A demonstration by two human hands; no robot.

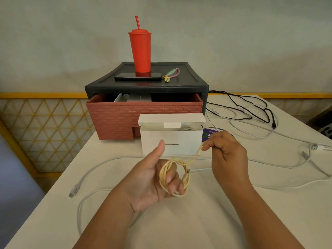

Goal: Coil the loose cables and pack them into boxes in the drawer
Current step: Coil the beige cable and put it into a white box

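Several cables lie loose on the white table (197, 221): white ones (74, 189) across the front and right, a black one (272, 119) far right. The black cabinet (147, 87) sits at the back of the table with its brick-red drawer (115, 121) pulled out. There's something white inside, probably boxes, but the angle hides most of it. A white box (170, 142) stands on the table right in front of the drawer, lid flap up.

The left hand (147, 186) is palm up, thumb out, fingers curled through a coil of cream cable (162, 177) wound round them. The right hand (228, 153) pinches the free tail of that cable between thumb and fingertips, above and right of the coil. The tail runs down from the pinch into the loops. One plug (186, 174) sits against the coil's right side.

Handling: the cable is light, thin and soft. It's likely springy enough to unwind if let go, so hold across all loops at once, not by one strand. The tail is short, my estimate is one or two more wraps.

Best grip for the transfer is to pinch the bundle where the tail crosses it. Then slide it off the fingers and drop it into the open box. The plug ends are the stiff parts, so avoid a sharp bend where cable meets plug.
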